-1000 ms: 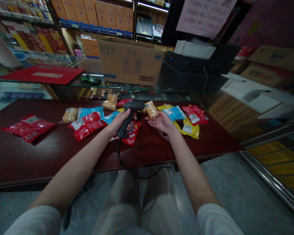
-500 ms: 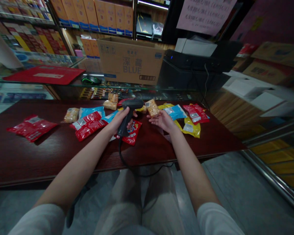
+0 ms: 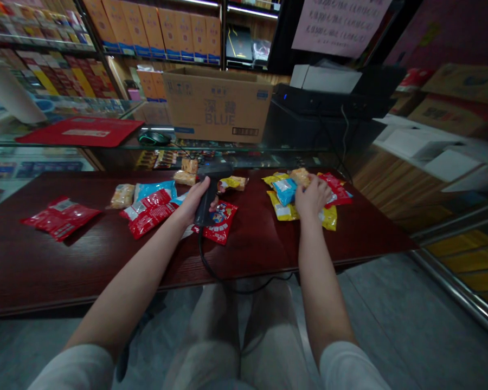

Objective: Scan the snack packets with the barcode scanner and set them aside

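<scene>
1. Head view, left hand (image 3: 194, 199): closed round the grip of a black scanner (image 3: 205, 208), held above the dark red table (image 3: 252, 252); its cable (image 3: 206, 265) hangs past the table edge.
2. Head view, right hand (image 3: 314, 196): palm down over the packets on the right, fingers at a tan packet (image 3: 300, 176); whether they grip it, one cannot tell.
3. Head view, surroundings: a blue packet (image 3: 284, 190) lies just beside the right hand; a red packet (image 3: 223, 225) lies near the scanner; a cardboard box (image 3: 219, 111) stands behind the table.
</scene>
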`<state>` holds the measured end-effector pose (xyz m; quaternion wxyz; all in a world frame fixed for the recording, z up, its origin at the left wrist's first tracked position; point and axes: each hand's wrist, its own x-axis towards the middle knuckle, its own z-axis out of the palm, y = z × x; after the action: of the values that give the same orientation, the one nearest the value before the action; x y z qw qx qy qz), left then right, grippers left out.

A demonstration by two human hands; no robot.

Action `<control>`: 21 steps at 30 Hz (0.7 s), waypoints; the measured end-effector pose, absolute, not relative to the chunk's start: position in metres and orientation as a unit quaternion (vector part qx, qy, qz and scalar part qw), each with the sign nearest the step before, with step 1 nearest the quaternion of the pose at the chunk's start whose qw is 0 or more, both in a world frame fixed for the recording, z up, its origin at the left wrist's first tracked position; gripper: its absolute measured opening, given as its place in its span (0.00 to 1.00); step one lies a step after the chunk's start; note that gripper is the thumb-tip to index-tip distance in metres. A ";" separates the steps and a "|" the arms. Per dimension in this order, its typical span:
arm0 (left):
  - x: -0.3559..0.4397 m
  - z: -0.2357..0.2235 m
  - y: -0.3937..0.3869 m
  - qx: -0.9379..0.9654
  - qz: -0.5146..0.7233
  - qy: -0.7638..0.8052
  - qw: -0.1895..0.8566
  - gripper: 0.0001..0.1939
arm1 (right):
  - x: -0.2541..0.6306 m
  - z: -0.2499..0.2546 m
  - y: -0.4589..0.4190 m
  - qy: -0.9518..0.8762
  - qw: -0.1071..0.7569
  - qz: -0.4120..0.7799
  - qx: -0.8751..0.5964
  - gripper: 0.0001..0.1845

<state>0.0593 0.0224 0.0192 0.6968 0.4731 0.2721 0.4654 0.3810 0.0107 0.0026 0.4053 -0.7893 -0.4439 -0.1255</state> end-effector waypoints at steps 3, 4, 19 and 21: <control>0.057 0.020 0.022 0.491 0.442 0.276 0.698 0.33 | 0.386 -0.005 0.014 -0.446 0.406 -0.132 -0.787 0.22; 0.057 0.021 0.022 0.495 0.435 0.278 0.699 0.33 | 0.387 -0.007 0.016 -0.451 0.409 -0.139 -0.781 0.22; 0.036 0.025 0.034 0.484 0.425 0.264 0.718 0.30 | 0.278 -0.005 0.020 -0.771 0.290 0.091 -0.560 0.17; 0.035 0.026 0.035 0.476 0.436 0.259 0.718 0.28 | 0.266 -0.010 0.026 -0.780 0.232 0.163 -0.558 0.19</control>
<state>0.0349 0.0353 0.0255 0.7185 0.4764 0.2586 0.4359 0.2663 0.0262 -0.0096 0.2319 -0.5582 -0.7798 0.1630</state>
